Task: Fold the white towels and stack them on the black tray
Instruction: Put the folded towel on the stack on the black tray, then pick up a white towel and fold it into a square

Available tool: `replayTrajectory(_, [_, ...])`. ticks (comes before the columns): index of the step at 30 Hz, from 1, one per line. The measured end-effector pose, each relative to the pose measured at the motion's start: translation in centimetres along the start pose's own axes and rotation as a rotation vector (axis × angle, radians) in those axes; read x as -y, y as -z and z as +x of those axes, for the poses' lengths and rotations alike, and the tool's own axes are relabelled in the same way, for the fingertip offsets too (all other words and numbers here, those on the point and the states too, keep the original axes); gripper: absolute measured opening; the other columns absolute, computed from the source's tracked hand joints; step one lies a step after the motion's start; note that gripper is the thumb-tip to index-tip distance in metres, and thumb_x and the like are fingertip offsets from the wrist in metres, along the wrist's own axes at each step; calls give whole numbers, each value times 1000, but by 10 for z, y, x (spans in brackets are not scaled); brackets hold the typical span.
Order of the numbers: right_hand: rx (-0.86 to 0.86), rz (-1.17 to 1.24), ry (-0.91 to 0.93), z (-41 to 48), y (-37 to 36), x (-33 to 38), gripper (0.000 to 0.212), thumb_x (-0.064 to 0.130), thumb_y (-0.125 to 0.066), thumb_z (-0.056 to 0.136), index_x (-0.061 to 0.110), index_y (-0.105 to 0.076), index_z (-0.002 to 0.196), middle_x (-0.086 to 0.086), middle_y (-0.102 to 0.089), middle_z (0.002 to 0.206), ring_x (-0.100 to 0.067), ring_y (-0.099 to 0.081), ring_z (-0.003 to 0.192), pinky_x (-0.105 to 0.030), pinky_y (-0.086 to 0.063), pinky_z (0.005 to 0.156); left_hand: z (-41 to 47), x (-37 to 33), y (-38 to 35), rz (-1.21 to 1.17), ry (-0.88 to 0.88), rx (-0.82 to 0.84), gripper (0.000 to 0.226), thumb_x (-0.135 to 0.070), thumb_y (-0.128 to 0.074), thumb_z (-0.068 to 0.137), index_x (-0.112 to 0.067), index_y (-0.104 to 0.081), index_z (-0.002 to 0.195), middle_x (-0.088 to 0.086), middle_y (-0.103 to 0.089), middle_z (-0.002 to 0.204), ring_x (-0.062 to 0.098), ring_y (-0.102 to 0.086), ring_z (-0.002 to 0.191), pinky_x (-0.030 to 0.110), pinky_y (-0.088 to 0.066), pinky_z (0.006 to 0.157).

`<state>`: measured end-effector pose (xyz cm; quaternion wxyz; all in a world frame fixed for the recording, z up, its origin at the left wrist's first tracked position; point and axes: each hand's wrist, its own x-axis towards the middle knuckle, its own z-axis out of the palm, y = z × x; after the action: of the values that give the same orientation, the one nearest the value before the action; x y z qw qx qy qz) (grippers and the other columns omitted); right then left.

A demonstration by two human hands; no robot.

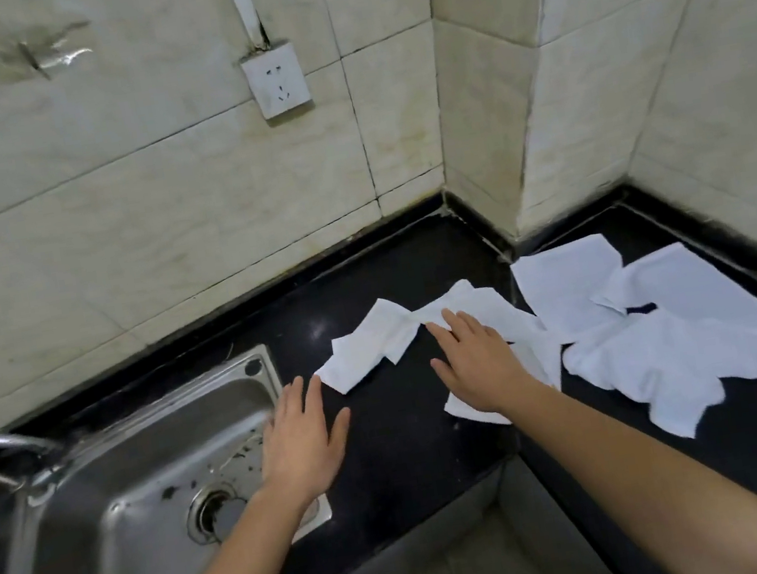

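**A:** White cloth at the centre; which piece is being worked on?

**B:** The crumpled white towel [375,344], lying on the black stone countertop [399,432] just right of the steel sink [218,411]; the right hand [482,359] rests on its right part, fingers straight and spread, gripping nothing; the likely purpose is to pin and smooth the cloth before a first fold.

**A:** And the other hand?

**B:** The left hand [304,440] is flat, fingers apart, holding nothing; it sits over the sink's corner, just short of the towel's left tip; contact with the counter cannot be told; it seems placed to take that tip.

**A:** The surroundings?

**B:** A loose heap of unfolded white towels [672,339] lies to the right, abutting the first; no folding appears done; no black tray can be made out against the dark stone; a wall socket [277,85] sits on the tiles above.
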<state>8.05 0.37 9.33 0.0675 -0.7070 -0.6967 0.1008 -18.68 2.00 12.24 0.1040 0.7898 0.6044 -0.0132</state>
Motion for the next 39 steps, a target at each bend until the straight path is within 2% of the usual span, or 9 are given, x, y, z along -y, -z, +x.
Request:
replayTrajectory(8, [236, -72, 46, 89, -65, 26, 51, 29, -37, 105, 17, -30, 154, -10, -17, 165, -30, -20, 150, -42, -29, 116, 99, 48, -52, -246, 128, 87, 61, -43, -47, 100, -10, -33, 150, 11, -41, 151, 26, -40, 138, 38, -36, 111])
replayTrajectory(14, [233, -56, -49, 129, -116, 41, 59, 21, -35, 104, 16, -16, 159, -10, -3, 168, -32, -6, 154, -45, -15, 122, 174, 69, -101, -269, 125, 62, 55, -38, -49, 100, -10, -40, 147, 13, -47, 142, 30, -47, 127, 41, -45, 98])
replayTrajectory(17, [203, -83, -20, 131, -134, 49, 51, 24, -41, 99, 12, -41, 149, -14, -35, 158, -36, -28, 148, -50, -21, 120, 193, 75, -120, -196, 37, 172, 43, -36, -53, 97, -11, -53, 132, 12, -51, 128, 30, -47, 118, 41, -47, 91])
replayTrajectory(20, [201, -41, -14, 121, -133, 61, 44, 36, -33, 94, 17, -62, 120, -6, -64, 121, -29, -58, 113, -44, -41, 106, 192, 85, -127, -230, -8, 197, 26, -30, -55, 95, -14, -63, 113, 9, -54, 117, 28, -49, 111, 39, -47, 86])
replayTrajectory(24, [355, 22, -66, 121, -118, 68, 34, 36, -35, 104, 21, -54, 128, 0, -61, 120, -24, -61, 101, -38, -51, 82, 182, 103, -129, -288, -66, 160, 14, -25, -58, 93, -15, -63, 100, 6, -57, 107, 26, -53, 103, 37, -47, 82])
replayTrajectory(26, [273, 18, -109, 126, -117, 66, 36, 35, -39, 105, 20, -54, 133, -3, -58, 123, -27, -62, 100, -38, -51, 78, 181, 109, -128, -279, -93, 153, 11, -23, -57, 93, -15, -62, 98, 5, -59, 105, 25, -54, 99, 37, -47, 79])
replayTrajectory(29, [102, -33, -214, 145, -121, 61, 42, 33, -48, 102, 13, -53, 138, -12, -55, 131, -33, -58, 111, -44, -49, 90, 182, 112, -129, -251, -114, 129, 11, -21, -55, 94, -14, -62, 97, 5, -62, 102, 25, -55, 95, 37, -48, 77])
replayTrajectory(33, [185, 32, -445, 178, -127, 53, 59, 41, -48, 102, 13, -34, 151, -12, -43, 149, -30, -46, 131, -43, -44, 105, 180, 112, -132, -264, -83, 106, 6, -15, -58, 91, -12, -61, 95, 7, -63, 97, 26, -56, 92, 37, -45, 74])
replayTrajectory(39, [376, 306, -484, 193, -114, 38, 36, 28, -63, 95, 18, -62, 129, -5, -66, 126, -23, -61, 117, -31, -48, 92, 172, 111, -123, -222, 36, 160, 28, -11, -56, 89, -10, -65, 115, 11, -65, 107, 29, -60, 100, 35, -47, 79])
